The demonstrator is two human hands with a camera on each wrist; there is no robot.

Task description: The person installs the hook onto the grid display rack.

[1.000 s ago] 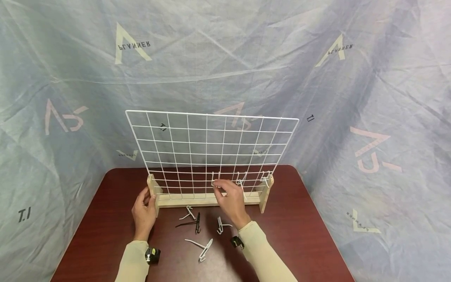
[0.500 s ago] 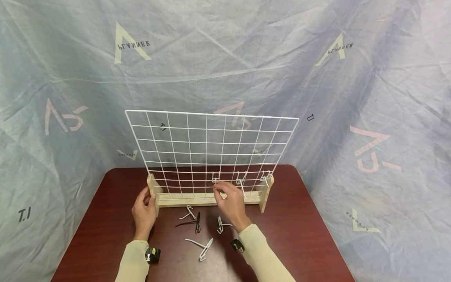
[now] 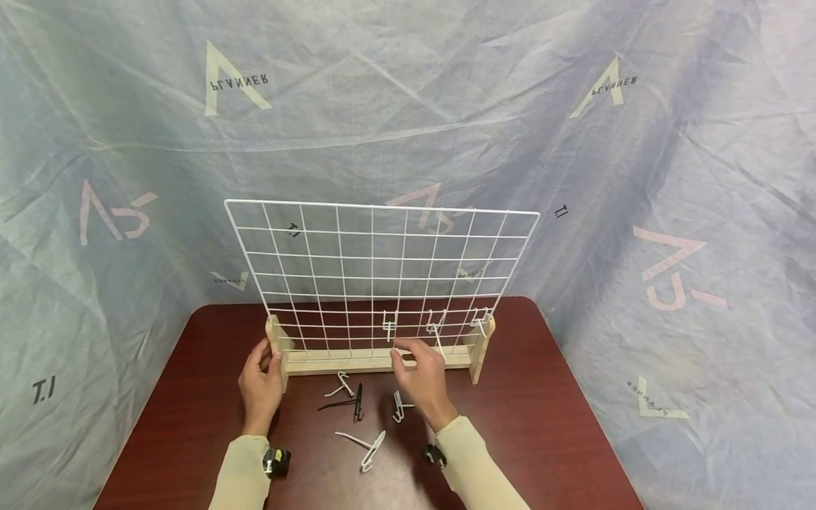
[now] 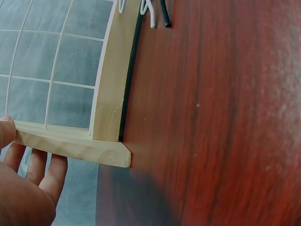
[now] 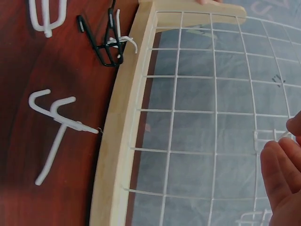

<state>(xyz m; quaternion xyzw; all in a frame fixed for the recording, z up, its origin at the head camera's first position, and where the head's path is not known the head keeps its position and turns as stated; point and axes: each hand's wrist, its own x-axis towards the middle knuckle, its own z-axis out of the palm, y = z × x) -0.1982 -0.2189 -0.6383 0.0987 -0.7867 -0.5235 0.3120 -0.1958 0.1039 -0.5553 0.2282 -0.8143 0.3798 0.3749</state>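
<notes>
A white wire grid panel (image 3: 372, 258) stands upright in a wooden base (image 3: 338, 365). My left hand (image 3: 261, 386) grips the base's left end piece (image 4: 75, 145), thumb on one side and fingers on the other. Toward the middle of the grid, a white wire hook (image 3: 389, 325) hangs on a low bar, its prong pointing at me. My right hand (image 3: 422, 375) is just below and right of that prong, thumb and index finger slightly apart near its tip. Two more white hooks hang farther right, one at the middle right (image 3: 435, 328) and one by the right end piece (image 3: 479, 322).
On the dark red table (image 3: 191, 418) in front of the base lie a black hook (image 3: 358, 404) and white hooks: one near the base (image 3: 344, 384), one at the right (image 3: 398, 407), and one nearer me (image 3: 372, 450). A grey printed cloth (image 3: 382, 92) hangs behind and at both sides.
My right hand has let go of the hook and drawn down and slightly right, leaving the hook on the grid. My left hand stays in place on the end piece.
</notes>
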